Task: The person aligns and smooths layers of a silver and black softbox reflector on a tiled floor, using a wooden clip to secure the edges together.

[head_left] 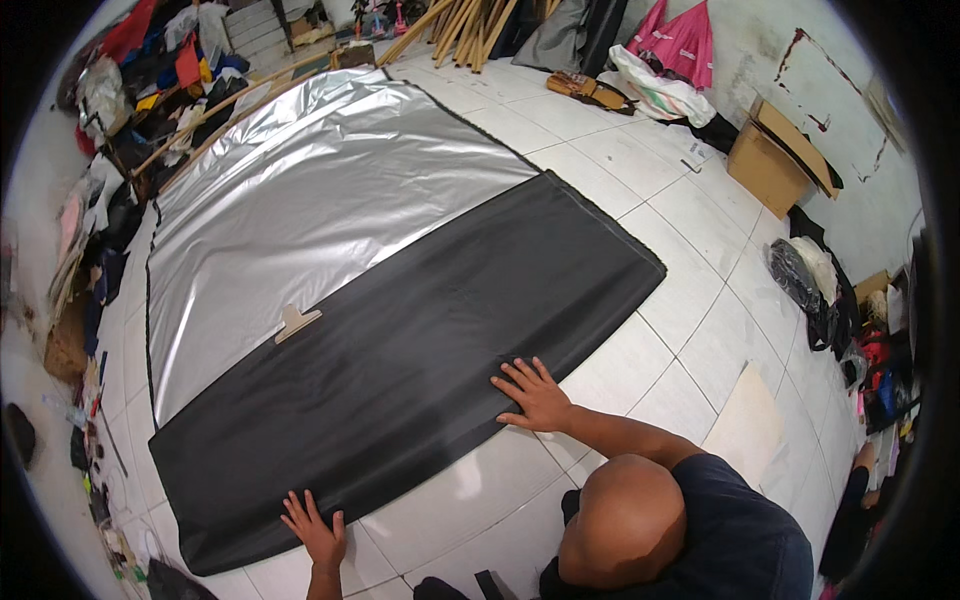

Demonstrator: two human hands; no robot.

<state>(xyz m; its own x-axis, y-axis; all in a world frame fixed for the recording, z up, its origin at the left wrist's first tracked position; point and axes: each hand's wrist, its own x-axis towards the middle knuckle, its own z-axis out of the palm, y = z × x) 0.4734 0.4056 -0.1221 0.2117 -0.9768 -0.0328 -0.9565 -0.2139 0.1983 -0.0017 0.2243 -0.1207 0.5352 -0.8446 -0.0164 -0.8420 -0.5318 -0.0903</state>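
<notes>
A wide sheet of fabric (400,330), black on its upper face, lies folded on the tiled floor, and its silver underside (270,210) shows beyond the fold. From the lower edge comes my left hand (316,530), fingers spread flat on the black near edge. A co-worker in a dark shirt (740,530) leans in from the lower right, head seen from above. That person's outstretched hand (535,396) presses flat on the black fabric near its right front edge. On the fold line rests a beige, T-shaped flat tool (296,323). My right hand does not show.
Heaps of clothes and bags (120,130) line the left wall. Wooden poles (470,30) lean at the back. A cardboard box (775,155) stands by the right wall, near a black bundle (795,275). A cream sheet (745,420) lies on white floor tiles (690,260).
</notes>
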